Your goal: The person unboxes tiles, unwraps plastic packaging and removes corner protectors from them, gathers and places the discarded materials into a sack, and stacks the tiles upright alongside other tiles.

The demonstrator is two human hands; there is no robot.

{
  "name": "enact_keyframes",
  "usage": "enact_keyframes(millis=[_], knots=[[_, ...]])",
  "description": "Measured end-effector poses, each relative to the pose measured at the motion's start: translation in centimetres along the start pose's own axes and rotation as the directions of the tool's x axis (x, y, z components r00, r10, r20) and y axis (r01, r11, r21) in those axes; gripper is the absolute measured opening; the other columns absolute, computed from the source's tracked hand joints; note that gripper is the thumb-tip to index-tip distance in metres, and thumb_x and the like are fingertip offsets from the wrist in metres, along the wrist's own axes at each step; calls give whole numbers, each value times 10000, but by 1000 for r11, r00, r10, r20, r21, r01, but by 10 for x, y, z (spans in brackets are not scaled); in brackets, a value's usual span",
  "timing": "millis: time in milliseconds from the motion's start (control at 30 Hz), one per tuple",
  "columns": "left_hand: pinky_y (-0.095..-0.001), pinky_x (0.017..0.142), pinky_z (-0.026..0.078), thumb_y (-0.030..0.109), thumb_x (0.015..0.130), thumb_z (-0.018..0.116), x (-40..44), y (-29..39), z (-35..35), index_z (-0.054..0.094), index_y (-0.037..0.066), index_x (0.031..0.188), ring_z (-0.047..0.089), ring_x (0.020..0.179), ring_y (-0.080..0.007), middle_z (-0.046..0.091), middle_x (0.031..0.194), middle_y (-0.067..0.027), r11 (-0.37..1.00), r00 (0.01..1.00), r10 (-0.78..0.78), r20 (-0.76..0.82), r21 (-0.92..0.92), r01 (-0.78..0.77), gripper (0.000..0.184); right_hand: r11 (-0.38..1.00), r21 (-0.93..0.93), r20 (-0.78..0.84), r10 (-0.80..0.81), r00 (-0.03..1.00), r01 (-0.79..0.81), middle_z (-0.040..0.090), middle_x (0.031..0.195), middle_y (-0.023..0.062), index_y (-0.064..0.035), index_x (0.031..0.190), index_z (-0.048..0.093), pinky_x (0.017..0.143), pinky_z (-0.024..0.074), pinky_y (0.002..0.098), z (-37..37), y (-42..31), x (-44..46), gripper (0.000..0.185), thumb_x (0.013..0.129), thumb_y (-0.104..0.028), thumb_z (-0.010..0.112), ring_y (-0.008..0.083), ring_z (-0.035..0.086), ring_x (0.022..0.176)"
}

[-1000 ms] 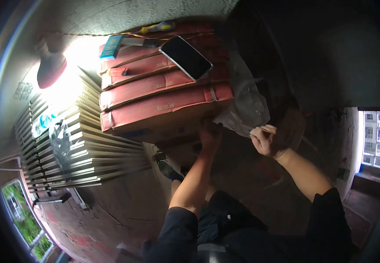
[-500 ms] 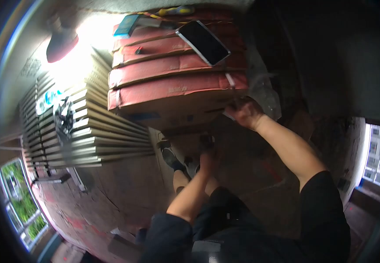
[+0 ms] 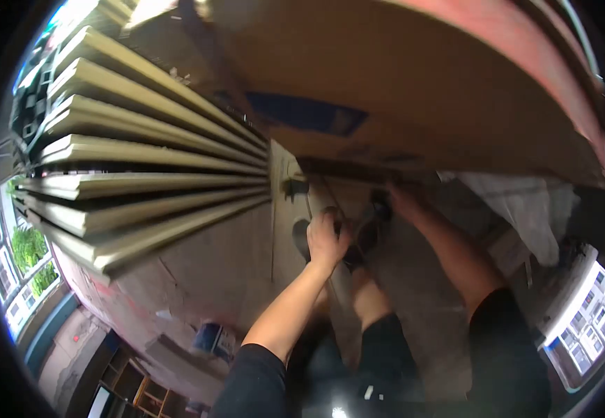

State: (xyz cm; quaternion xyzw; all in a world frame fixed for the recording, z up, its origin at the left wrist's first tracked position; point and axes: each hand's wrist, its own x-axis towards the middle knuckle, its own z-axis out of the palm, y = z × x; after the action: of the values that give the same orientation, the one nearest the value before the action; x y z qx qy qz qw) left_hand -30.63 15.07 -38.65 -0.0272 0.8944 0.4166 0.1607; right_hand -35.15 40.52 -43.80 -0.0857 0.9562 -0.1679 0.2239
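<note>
My left hand (image 3: 327, 238) is closed around something dark that I cannot make out, low in front of my legs and above my shoes. To its right, my right hand (image 3: 403, 198) reaches to the lower edge of the large cardboard box (image 3: 414, 83); its fingers are dim and hard to tell. The box has a blue mark (image 3: 306, 111) on its side and a pink-red top edge (image 3: 518, 49). Translucent plastic (image 3: 518, 209) hangs below the box at the right.
A fanned-looking stack of pale boards (image 3: 135, 153) stands at the left. A bucket (image 3: 208, 339) sits on the floor at the lower left. Windows show at the left (image 3: 27, 251) and the right (image 3: 592, 320).
The view has moved lower and closer to the box, so the phone and box tops are out of sight. My right hand has left the plastic and gone down to the box's lower edge.
</note>
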Motion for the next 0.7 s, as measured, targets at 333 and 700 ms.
enact_keyframes(millis=[333,700], knots=[[-460,1136,284,420,901,547,175,-185,162,501,81,1348,403,1333,-348,484,1396,-168,734,917,249,311,557,-388,563,923,47,215,364,906,-382,635,1135,228,-70,1329,506,903,485,491,106,19,21,378,997,-230,420,362,630,1036],[-557,1112,251,362,977,400,167,-224,219,510,88,1363,396,1347,-324,449,1447,-173,925,959,266,-101,306,-224,486,699,713,-38,110,993,-50,641,1131,220,-94,1329,536,891,502,494,175,51,61,414,934,-215,531,346,631,1054]])
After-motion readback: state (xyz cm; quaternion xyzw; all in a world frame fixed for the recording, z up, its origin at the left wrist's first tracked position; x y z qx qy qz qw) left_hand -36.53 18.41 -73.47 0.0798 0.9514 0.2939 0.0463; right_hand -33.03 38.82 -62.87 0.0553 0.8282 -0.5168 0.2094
